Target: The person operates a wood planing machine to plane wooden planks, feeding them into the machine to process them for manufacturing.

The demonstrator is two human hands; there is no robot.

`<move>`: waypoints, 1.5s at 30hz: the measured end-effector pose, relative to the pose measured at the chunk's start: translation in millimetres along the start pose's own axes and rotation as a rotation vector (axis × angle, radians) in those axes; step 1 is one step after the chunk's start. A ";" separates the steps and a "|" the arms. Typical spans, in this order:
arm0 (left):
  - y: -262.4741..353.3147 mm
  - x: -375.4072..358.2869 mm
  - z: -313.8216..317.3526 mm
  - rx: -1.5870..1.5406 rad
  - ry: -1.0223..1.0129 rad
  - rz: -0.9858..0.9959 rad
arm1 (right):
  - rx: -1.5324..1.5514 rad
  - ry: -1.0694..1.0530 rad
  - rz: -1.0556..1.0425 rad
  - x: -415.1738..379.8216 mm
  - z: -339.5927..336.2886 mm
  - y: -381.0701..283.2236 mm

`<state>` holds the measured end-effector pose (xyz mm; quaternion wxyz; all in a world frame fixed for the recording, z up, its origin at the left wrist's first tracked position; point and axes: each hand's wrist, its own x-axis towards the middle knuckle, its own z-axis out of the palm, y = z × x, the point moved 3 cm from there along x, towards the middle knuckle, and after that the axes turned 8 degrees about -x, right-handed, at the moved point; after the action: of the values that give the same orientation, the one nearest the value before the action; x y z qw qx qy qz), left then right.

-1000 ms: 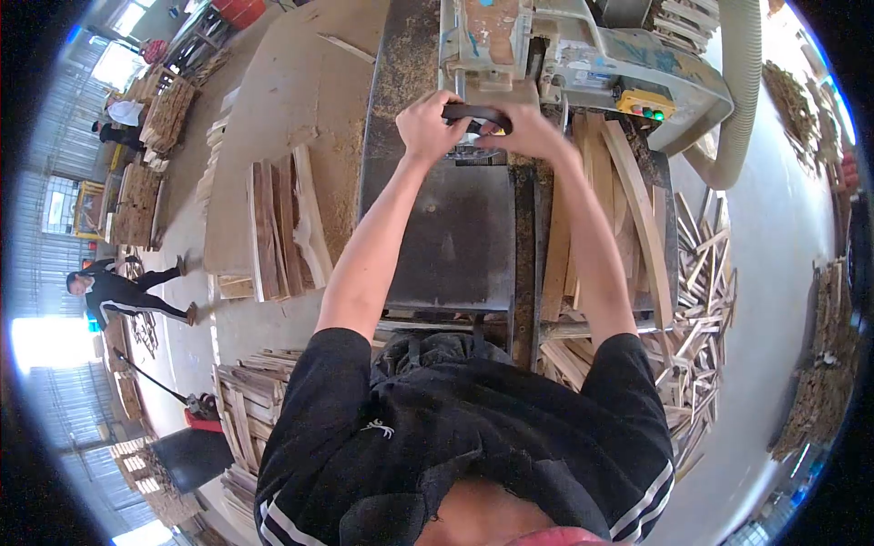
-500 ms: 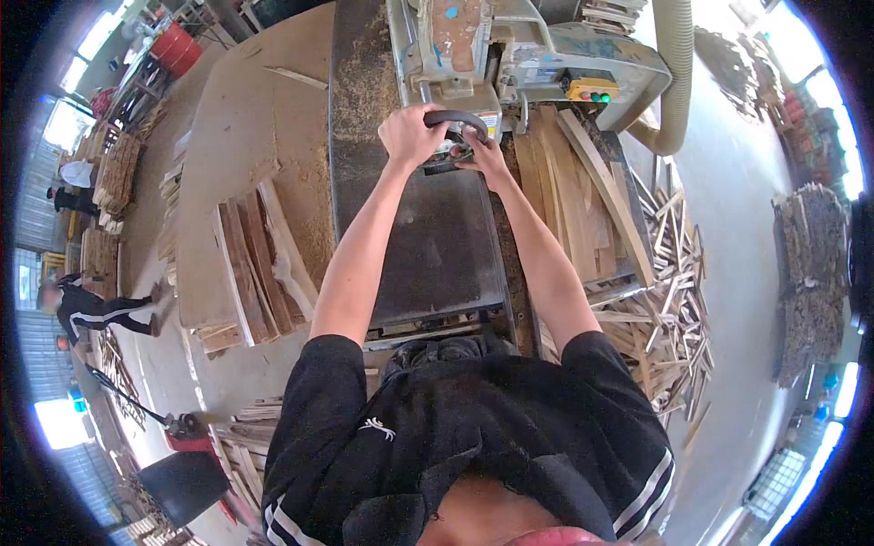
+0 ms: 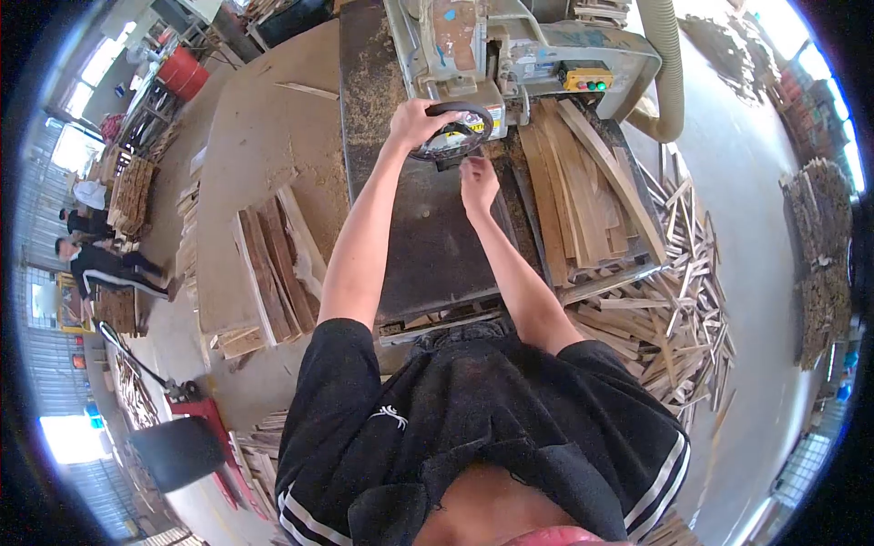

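My left hand (image 3: 415, 124) is wrapped round the upper left rim of a black handwheel (image 3: 488, 122) on the front of a woodworking machine (image 3: 457, 45). Just below the wheel's lower right side is my right hand (image 3: 478, 188), with its fingers curled in; whether they hold anything is hidden. Both arms stretch forward over the machine's dark metal table (image 3: 423, 241). A yellow label shows behind the wheel.
Right of the table lie long boards (image 3: 569, 196) and a heap of offcuts (image 3: 678, 309). More boards (image 3: 273, 264) rest on a sawdust-strewn brown tabletop (image 3: 273, 136) at left. A control box (image 3: 585, 80) and ridged hose (image 3: 663, 64) flank the machine. A person (image 3: 105, 268) walks at far left.
My right hand has left the wheel's right rim and come down just below it. My left hand stays on the wheel. The person at far left has changed posture, and the view has shifted slightly.
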<state>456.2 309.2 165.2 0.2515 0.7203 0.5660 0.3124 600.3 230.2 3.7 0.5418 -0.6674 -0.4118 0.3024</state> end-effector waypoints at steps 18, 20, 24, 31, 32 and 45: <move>-8.4 4.9 6.0 -0.115 0.032 -0.145 | 0.807 -0.419 0.721 35.1 34.5 -53.3; -3.8 -5.7 3.9 -0.090 0.086 -0.072 | 0.868 -0.396 0.743 39.9 43.7 -34.3; 13.8 -15.8 -7.6 -0.146 0.153 -0.011 | 0.794 -0.517 0.712 62.1 52.0 -15.2; 18.5 -17.8 -11.9 -0.052 -0.011 -0.115 | 0.937 -0.544 0.845 56.4 49.7 -20.1; 17.8 -15.7 -10.4 -0.072 -0.022 -0.096 | 0.972 -0.584 0.880 55.8 48.6 -22.5; 6.9 -16.1 -2.2 -0.199 0.094 -0.046 | 1.158 -0.476 0.967 37.2 58.4 -32.0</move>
<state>456.6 292.0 169.0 0.3021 0.6631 0.5596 0.3947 561.4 292.9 23.0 0.5089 -0.3015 0.0420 0.8052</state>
